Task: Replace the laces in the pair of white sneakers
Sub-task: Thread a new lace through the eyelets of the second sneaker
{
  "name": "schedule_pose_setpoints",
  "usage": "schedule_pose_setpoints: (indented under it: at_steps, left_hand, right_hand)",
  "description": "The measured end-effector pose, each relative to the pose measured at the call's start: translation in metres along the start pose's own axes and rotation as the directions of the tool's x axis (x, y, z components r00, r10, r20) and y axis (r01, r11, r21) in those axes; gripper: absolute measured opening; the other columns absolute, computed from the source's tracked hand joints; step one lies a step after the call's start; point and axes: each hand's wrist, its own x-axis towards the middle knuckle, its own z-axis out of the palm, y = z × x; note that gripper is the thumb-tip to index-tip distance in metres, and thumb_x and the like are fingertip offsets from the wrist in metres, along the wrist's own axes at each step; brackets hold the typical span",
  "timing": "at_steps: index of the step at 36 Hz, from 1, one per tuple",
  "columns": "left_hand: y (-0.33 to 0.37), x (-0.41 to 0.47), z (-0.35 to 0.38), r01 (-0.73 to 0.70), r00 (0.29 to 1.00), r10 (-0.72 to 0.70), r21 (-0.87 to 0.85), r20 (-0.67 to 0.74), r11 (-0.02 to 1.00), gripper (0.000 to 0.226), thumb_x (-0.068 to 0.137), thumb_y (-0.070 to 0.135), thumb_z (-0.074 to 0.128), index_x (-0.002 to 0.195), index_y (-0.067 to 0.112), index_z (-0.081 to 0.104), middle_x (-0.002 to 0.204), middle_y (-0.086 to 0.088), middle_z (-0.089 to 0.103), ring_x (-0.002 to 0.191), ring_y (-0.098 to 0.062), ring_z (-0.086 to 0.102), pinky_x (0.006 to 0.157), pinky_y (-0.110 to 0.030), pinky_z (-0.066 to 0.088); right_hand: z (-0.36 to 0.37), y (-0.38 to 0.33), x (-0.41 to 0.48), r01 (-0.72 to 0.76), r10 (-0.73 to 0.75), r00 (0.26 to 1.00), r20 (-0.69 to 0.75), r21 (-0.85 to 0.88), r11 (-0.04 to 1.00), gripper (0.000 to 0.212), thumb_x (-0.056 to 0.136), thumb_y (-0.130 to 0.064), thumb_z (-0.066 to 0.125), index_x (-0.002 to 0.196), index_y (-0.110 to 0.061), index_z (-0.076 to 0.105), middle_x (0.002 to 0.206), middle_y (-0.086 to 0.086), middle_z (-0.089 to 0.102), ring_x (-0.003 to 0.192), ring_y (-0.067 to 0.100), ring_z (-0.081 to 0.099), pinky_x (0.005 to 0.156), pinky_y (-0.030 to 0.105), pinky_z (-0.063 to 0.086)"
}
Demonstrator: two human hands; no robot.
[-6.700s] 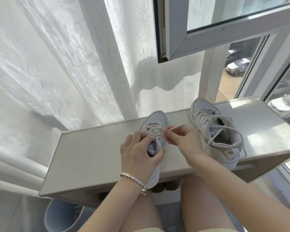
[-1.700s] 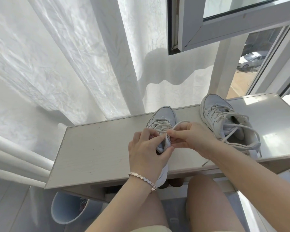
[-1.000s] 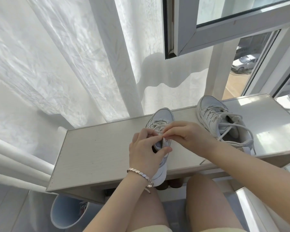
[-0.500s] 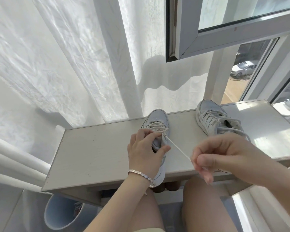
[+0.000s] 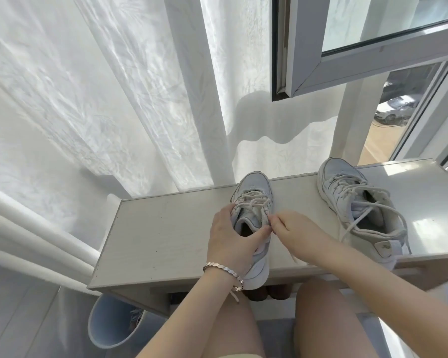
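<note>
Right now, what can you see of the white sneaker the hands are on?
The white leather-look sneaker stands upright on the pale wooden bench, toe pointing away, heel at the near edge. Cream laces cross its front. The left hand grips its collar; the right hand pinches lace at an upper eyelet.

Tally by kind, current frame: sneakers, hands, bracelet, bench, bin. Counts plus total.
Sneakers: 2 (held sneaker, right sneaker)
Hands: 2 (left hand grips the held sneaker; right hand pinches its lace)
Bracelet: 1
Bench: 1
Bin: 1, under the bench
Total: 7
</note>
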Motion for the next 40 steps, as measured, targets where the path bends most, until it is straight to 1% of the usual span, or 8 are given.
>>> schedule_pose_setpoints:
  at_steps: [6,12,18,23,26,29,35,40]
  left_hand:
    - [0.002,0.001,0.0,-0.024,0.999,0.022,0.066,0.033,0.998,0.071,0.068,0.04,0.078,0.13,0.029,0.045,0.12,0.011,0.048,0.114,-0.007,0.047,0.1,-0.029,0.041]
    - [0.001,0.003,0.002,-0.011,1.0,0.013,0.114,-0.015,0.993,0.065,0.072,0.042,0.074,0.128,0.026,0.045,0.117,0.008,0.049,0.114,-0.015,0.046,0.1,-0.037,0.041]
    - [0.004,0.0,0.005,0.035,0.999,-0.029,0.14,-0.043,0.99,0.067,0.074,0.043,0.071,0.131,0.025,0.042,0.125,0.005,0.047,0.12,-0.017,0.042,0.103,-0.038,0.036]
    - [0.016,-0.011,0.005,-0.091,0.98,0.142,0.322,-0.14,0.942,0.061,0.079,0.051,0.061,0.131,0.025,0.042,0.135,0.011,0.036,0.126,-0.005,0.026,0.106,-0.028,0.02]
    - [0.028,-0.025,0.005,-0.297,0.95,0.303,0.074,-0.079,0.952,0.05,0.076,0.052,0.046,0.116,0.024,0.057,0.117,0.018,0.054,0.108,0.003,0.042,0.095,-0.021,0.035]
    - [0.048,-0.043,0.0,-0.052,0.939,0.172,-0.374,0.297,0.926,0.025,0.089,0.041,0.046,0.107,0.026,0.056,0.089,0.011,0.069,0.079,0.006,0.057,0.067,-0.011,0.042]
    - [0.05,-0.041,-0.009,0.143,0.871,0.095,-0.434,0.481,0.89,0.014,0.087,0.021,0.057,0.101,0.021,0.059,0.055,0.011,0.055,0.05,-0.001,0.042,0.045,-0.009,0.03]
    - [0.055,-0.039,-0.02,0.283,0.847,0.012,-0.469,0.532,0.836,0.015,0.095,0.015,0.048,0.102,0.014,0.061,0.077,0.007,0.061,0.048,-0.002,0.039,0.043,-0.012,0.028]
  right_hand:
    - [-0.016,0.009,-0.025,0.128,-0.092,0.981,-0.172,0.216,0.968,0.037,0.099,-0.025,0.036,0.066,-0.009,0.043,0.062,0.003,0.038,0.056,0.008,0.035,0.058,0.019,0.031]
    - [-0.044,0.002,-0.059,0.374,-0.271,0.917,-0.292,0.398,0.838,0.054,0.079,-0.075,0.032,0.071,-0.027,0.054,0.071,-0.011,0.057,0.069,0.014,0.057,0.068,0.024,0.045]
    - [-0.05,-0.005,-0.063,0.396,-0.247,0.918,-0.311,0.753,0.525,0.039,0.076,-0.064,0.055,0.057,-0.03,0.051,0.056,-0.008,0.053,0.057,0.014,0.058,0.063,0.023,0.052]
    - [-0.043,-0.014,-0.054,0.308,-0.164,0.951,-0.263,0.747,0.59,0.029,0.085,-0.048,0.049,0.074,-0.023,0.058,0.052,0.001,0.052,0.054,0.015,0.057,0.06,0.022,0.051]
    - [-0.042,-0.024,-0.045,0.292,-0.133,0.955,-0.267,0.751,0.592,0.018,0.096,-0.012,0.038,0.09,-0.01,0.055,0.057,-0.001,0.058,0.064,0.015,0.062,0.068,0.023,0.054]
    - [-0.042,-0.035,-0.036,0.275,-0.06,0.953,-0.298,0.761,0.587,0.018,0.098,-0.005,0.039,0.089,-0.008,0.055,0.06,-0.002,0.059,0.065,0.013,0.064,0.068,0.026,0.057]
    - [-0.034,-0.054,-0.02,0.216,0.096,0.95,-0.296,0.848,0.484,0.028,0.1,-0.008,0.036,0.075,-0.011,0.048,0.049,-0.008,0.038,0.046,0.008,0.036,0.049,0.018,0.043]
    - [-0.028,-0.061,-0.014,0.221,0.125,0.943,-0.308,0.862,0.455,0.022,0.099,-0.005,0.035,0.09,-0.012,0.054,0.057,-0.005,0.049,0.051,0.005,0.054,0.069,0.023,0.056]
